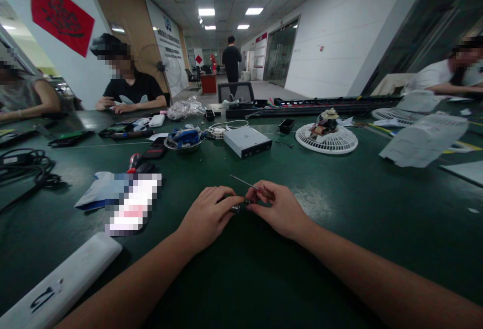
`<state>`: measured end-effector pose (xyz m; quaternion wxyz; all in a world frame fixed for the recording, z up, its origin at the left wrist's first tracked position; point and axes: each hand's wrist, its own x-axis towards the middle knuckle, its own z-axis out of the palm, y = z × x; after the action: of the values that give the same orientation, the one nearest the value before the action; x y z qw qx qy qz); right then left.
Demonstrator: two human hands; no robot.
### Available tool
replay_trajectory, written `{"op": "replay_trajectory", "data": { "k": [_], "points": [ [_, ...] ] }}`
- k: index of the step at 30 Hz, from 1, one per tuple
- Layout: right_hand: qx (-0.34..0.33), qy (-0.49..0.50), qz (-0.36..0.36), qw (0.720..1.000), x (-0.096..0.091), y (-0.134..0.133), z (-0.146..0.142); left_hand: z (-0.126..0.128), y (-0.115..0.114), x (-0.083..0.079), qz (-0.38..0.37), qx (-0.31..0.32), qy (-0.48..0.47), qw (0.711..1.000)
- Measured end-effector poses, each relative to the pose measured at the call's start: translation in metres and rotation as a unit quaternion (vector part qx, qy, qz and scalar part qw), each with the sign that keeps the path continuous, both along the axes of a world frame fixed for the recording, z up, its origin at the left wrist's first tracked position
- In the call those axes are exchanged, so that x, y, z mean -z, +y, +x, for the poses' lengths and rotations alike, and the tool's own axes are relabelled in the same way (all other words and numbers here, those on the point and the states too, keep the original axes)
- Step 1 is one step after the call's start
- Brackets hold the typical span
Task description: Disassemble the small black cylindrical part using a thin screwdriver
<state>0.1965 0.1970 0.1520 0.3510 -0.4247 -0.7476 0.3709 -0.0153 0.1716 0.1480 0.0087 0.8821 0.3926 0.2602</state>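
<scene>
Both my hands rest together on the dark green table (339,218) near its front middle. My left hand (206,216) is closed, its fingertips pinching a small dark metal part (237,208). My right hand (279,208) is closed around a thin screwdriver (247,184), whose shaft sticks up and to the left past my fingers. The two hands touch at the small part. What the part is, I cannot make out.
A grey drive box (247,141), a metal bowl of parts (183,140), a white fan grille with a motor (326,138), papers (426,140), a red-handled tool (133,162), cables (26,168) and a white bar (60,281) lie around. Other people sit at left and right.
</scene>
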Motion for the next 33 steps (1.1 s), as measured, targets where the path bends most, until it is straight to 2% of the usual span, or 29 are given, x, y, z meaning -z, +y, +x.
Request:
{"op": "replay_trajectory", "data": {
  "k": [5, 9, 18, 25, 33],
  "points": [
    [-0.022, -0.007, -0.014, 1.000, -0.0021, -0.0036, -0.0007, -0.0026, 0.0025, 0.0037, -0.014, -0.022, -0.029, 0.999],
    [-0.021, -0.005, -0.010, 1.000, -0.0039, -0.0048, -0.0010, -0.0022, 0.0023, 0.0025, -0.026, -0.005, -0.013, 1.000],
    [-0.012, 0.022, 0.084, 0.996, -0.0051, -0.0067, 0.0019, 0.0001, 0.0018, -0.0004, -0.042, -0.014, 0.034, 0.998],
    [-0.033, 0.020, 0.112, 0.993, -0.0069, -0.0083, 0.0017, -0.0007, 0.0008, -0.0001, -0.008, 0.037, 0.029, 0.999],
    [-0.026, -0.083, 0.114, 0.990, -0.0069, -0.0076, 0.0017, -0.0044, 0.0007, 0.0026, -0.008, 0.061, 0.008, 0.998]
  ]
}}
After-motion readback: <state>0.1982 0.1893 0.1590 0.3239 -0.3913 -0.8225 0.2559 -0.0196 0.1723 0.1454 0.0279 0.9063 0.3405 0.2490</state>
